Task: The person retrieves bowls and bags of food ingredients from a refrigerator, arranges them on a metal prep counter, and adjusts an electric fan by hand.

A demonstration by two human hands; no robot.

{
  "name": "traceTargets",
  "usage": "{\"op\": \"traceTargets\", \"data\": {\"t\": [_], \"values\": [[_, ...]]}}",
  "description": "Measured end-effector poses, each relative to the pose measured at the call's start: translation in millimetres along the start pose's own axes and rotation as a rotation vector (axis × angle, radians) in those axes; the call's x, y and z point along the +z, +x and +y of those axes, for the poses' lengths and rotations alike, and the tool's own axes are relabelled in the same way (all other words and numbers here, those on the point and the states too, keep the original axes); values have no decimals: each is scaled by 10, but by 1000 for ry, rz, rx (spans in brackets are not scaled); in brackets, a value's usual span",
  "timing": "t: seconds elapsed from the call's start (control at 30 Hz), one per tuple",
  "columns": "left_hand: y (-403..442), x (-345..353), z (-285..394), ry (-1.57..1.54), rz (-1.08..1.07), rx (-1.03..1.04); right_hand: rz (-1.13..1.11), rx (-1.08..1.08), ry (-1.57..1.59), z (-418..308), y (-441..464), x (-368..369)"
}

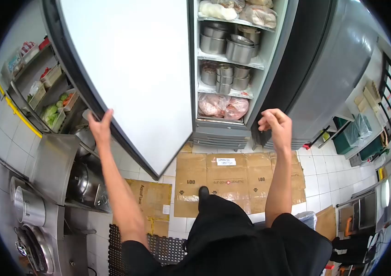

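My left hand grips the edge of a swung-open refrigerator door, thumb on its white inner face and fingers around the dark rim. To the right of the open refrigerator, my right hand is raised with its fingers loosely curled in. Nothing shows in it, and it seems apart from the cabinet. Inside, plastic-wrapped food lies on the top visible shelf. Steel pots and smaller steel containers fill the middle shelves. Bags of pinkish raw meat rest at the bottom.
Flattened cardboard covers the tiles before the refrigerator. A second cardboard sheet and a black rubber mat lie to the left. Vegetable racks and a steel pot stand at left. Another grey refrigerator adjoins on the right.
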State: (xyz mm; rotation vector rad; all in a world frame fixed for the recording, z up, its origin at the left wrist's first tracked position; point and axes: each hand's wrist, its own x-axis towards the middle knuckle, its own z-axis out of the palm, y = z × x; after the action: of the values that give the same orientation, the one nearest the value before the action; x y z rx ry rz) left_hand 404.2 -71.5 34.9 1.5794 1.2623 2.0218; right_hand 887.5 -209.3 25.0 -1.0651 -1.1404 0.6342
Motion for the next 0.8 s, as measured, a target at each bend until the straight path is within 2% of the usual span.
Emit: {"op": "traceTargets", "data": {"t": [0.07,0.13,0.17,0.23,0.27,0.3,0.33,0.4,0.43,0.5,0.53,0.57,0.6,0.63,0.7,0.73,0.77,0.8], "values": [[266,5,-171,260,118,-43,-27,80,-23,371,174,38],[241,49,-139,245,137,-19,-161,120,-132,706,363,152],[154,86,-58,231,153,-18,-157,117,-135,717,515,177],[92,54,-230,336,212,32,-281,6,-380,823,893,227],[25,117,-89,214,172,67,-211,-158,-518,944,1265,154],[29,69,-301,347,300,97,-102,-167,-577,815,1619,158],[30,106,-192,345,290,173,-31,-241,-516,950,2124,51],[163,-78,-398,256,255,110,161,-227,-552,1089,3051,-125],[244,-169,-519,183,287,-64,286,-224,-574,1211,3542,-243],[324,-67,-466,132,316,-130,400,112,-469,1379,4308,-423],[363,-109,-562,187,373,-178,409,119,-464,1436,4586,-487],[372,-88,-641,302,440,-173,338,310,-492,1461,4880,-520],[299,57,-697,544,637,-72,257,503,-518,1512,5096,-524],[167,233,-663,492,599,107,121,570,-372,1582,5242,-554],[-195,590,-846,559,783,151,19,575,-423,1540,5370,-590],[-407,828,-1004,413,758,104,-74,575,-478,1570,5359,-599],[-611,1215,-1041,313,636,-90,-114,562,-407,1655,5334,-663],[-746,1711,-1154,575,461,68,-155,542,-341,1694,5326,-713]]}}
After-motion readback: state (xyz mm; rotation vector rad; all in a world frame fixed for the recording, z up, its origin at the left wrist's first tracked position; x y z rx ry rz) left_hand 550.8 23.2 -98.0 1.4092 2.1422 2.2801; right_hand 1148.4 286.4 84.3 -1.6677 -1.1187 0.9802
